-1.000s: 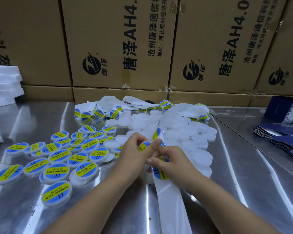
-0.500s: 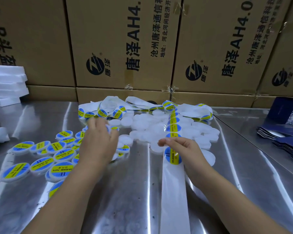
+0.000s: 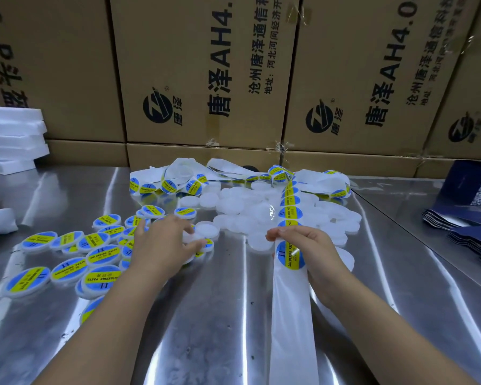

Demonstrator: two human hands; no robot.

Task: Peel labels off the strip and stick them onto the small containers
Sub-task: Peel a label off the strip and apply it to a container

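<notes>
Labels (image 3: 289, 212) remain in a row on the strip (image 3: 289, 315), which runs from the tangle at the back of the metal table (image 3: 220, 329) toward the person, its near stretch already bare backing. A second ago both hands were together at the centre, working one label onto a container. Half a second ago the left hand had swung out over the finished containers (image 3: 70, 269) on the left. Now the left hand (image 3: 161, 243) has come back toward the plain containers (image 3: 250, 215), its fingers spread over one at the near edge of that pile. Whether it has closed on that container cannot be told.

The right hand (image 3: 306, 245) has kept its pinch on the strip, thumb and fingertips on the backing just above the next label (image 3: 291, 255), which sits whole and unpeeled.

This reads as one container done and set aside, and the next cycle beginning: fetch a blank, then lift that label. Many blanks are left, so the job is likely far from over.
</notes>
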